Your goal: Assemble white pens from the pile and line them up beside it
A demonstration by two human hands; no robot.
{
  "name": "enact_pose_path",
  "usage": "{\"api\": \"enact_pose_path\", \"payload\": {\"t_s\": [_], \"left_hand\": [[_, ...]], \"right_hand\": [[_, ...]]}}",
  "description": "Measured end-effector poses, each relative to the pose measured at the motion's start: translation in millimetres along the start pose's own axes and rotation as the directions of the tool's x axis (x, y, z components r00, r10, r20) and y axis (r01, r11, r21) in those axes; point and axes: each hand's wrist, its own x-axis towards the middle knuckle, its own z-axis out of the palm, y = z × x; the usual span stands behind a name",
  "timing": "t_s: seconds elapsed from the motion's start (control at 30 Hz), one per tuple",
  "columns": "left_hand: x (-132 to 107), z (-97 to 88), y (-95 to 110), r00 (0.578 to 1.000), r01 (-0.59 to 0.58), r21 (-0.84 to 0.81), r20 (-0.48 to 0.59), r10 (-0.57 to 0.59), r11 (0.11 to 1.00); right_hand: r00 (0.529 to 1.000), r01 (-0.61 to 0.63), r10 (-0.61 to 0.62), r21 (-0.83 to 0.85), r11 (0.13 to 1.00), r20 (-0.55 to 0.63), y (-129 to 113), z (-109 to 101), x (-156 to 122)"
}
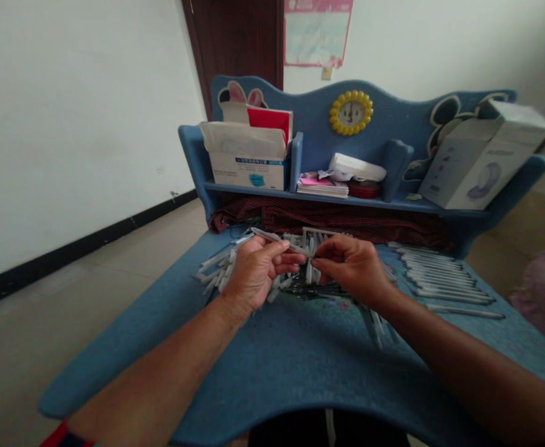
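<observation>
a: what are the hands doing?
b: the left hand (265,268) is half curled, thumb pressing a pen (264,234) against the fingers. the right hand (354,264) has thumb and fingertips pinched together on the pen's right end; anything smaller in that pinch, i can't tell.
a: so one pen, two hands. where is it?
b: slanted between them, above the middle of the table (272,360).
a: and under the hands?
b: a heap of pale barrels (214,273), some left of the left hand, more behind and between both. too tangled to count. dark sticks (316,290) lie below the gap between the hands, also uncountable.
a: to the right?
b: one row of pens (440,273), side by side, a dozen or so, with one more pen just apart on the near side.
a: further back?
b: one checked cloth (328,214) under the shelf (235,188). on it, in three compartments: one mask box (226,166) at left; one white case (359,167) above papers (323,188) and one red tin (364,189) in the middle; one white box (475,158), leaning, at right. one yellow clock (351,113) above.
</observation>
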Motion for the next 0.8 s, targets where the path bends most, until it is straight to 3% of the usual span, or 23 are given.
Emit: {"api": "enact_pose_path", "payload": {"t_s": [0.23, 0.33, 0.53, 0.8], "left_hand": [[2, 0.1, 0, 0.998, 0.031, -0.059, -0.044, -0.033, 0.998], [2, -0.3, 0, 0.997, 0.05, -0.082, -0.054, -0.054, 0.995], [3, -0.2, 0, 0.996, 0.068, -0.109, -0.058, -0.075, 0.992], [6, -2.8, -1, 0.995, 0.082, -0.126, -0.045, -0.088, 0.989]], "right_hand": [[0.993, 0.113, -0.112, -0.04, 0.993, 0.036, 7, -2, -1], [0.983, 0.183, -0.181, -0.151, 0.971, 0.023, 7, -3, -2], [0.914, 0.381, -0.401, -0.457, 0.804, 0.057, 4, -8, -2], [0.828, 0.511, -0.538, -0.608, 0.607, 0.158, 10, -13, -1]]}}
